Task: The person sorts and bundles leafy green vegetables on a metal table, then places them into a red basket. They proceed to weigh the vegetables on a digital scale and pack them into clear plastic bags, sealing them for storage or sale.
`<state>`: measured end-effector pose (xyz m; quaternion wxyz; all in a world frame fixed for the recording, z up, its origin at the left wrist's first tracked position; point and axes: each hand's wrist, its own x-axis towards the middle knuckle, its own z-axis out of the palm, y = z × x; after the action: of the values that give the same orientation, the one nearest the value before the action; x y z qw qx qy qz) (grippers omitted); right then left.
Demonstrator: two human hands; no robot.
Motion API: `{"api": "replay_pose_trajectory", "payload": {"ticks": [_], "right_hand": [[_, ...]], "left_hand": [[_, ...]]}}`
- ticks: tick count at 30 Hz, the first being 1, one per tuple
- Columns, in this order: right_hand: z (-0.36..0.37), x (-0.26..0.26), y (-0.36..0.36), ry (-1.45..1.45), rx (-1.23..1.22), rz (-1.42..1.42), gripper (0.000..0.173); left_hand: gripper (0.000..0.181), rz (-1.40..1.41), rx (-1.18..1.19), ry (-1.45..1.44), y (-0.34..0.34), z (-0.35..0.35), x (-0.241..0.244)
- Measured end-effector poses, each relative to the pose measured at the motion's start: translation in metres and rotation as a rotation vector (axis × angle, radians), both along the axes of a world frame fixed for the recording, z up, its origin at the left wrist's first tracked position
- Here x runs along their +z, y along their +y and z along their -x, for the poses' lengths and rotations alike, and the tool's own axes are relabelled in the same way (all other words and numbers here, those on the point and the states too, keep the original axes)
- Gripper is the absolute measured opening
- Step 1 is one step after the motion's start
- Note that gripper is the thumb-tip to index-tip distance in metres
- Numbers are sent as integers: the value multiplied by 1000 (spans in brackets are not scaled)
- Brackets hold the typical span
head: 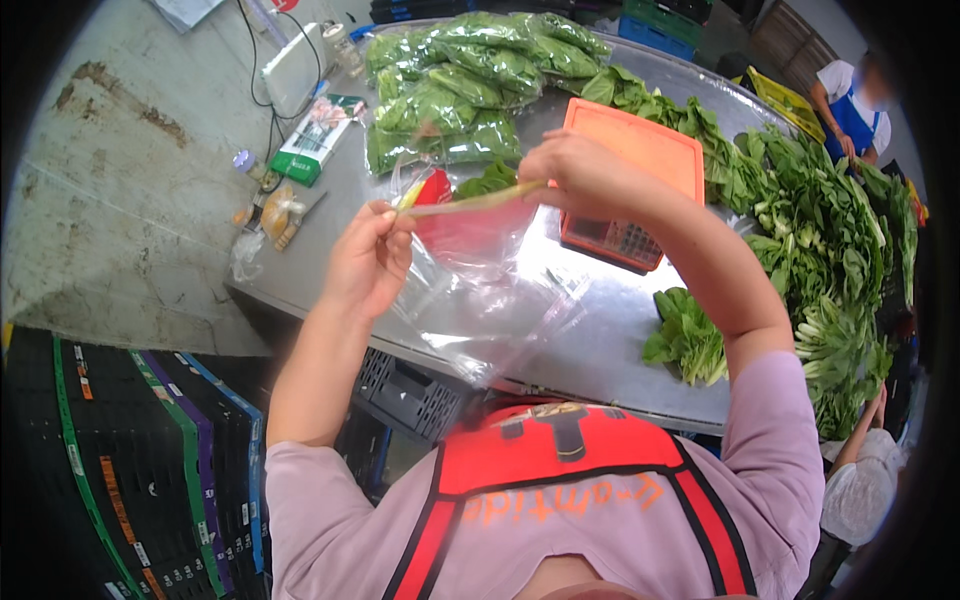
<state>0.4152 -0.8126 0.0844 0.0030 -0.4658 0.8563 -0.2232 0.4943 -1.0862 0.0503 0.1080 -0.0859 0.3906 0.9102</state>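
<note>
My left hand [371, 259] pinches one end of a yellowish edge at the top of a clear plastic bag [491, 304]. The other end is in the fingers of my right hand [574, 172], so the edge is stretched between them above the steel table [600, 356]. Whether the yellowish strip belongs to the bag is unclear. Red shows through the film, and a red and yellow item [431, 189] lies just behind it. Beneath my right forearm stands an orange weighing scale [634, 150] with a keypad, partly covered by my arm.
Bagged leafy greens [457, 90] are piled at the back. Loose greens [795, 217] line the right side, with a small bunch [686, 334] nearer me. A green-and-white box [315, 142] lies left. Black crates [127, 465] are stacked lower left. Another person [855, 105] stands far right.
</note>
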Motion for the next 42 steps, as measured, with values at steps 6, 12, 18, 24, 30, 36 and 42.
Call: {"api": "replay_pose_trajectory", "payload": {"ticks": [6, 12, 18, 24, 30, 36, 42], "right_hand": [[5, 15, -19, -166, 69, 25, 19], [-11, 10, -53, -301, 53, -187, 23], [-10, 3, -54, -289, 119, -272, 25], [4, 19, -49, -215, -9, -8, 18], [20, 25, -46, -80, 96, -142, 16], [6, 36, -30, 127, 181, -6, 14], [1, 60, -14, 191, 131, 43, 13]], "left_hand": [[9, 107, -71, -10, 0, 3, -4], [7, 275, -43, 21, -1, 7, -5], [5, 518, -71, 139, -1, 11, -6], [5, 742, 28, 175, -4, 18, 9], [8, 590, -40, -29, -4, 22, 0], [7, 524, -131, 83, 8, 10, 14], [8, 575, -163, 17, 20, 5, 11]]}}
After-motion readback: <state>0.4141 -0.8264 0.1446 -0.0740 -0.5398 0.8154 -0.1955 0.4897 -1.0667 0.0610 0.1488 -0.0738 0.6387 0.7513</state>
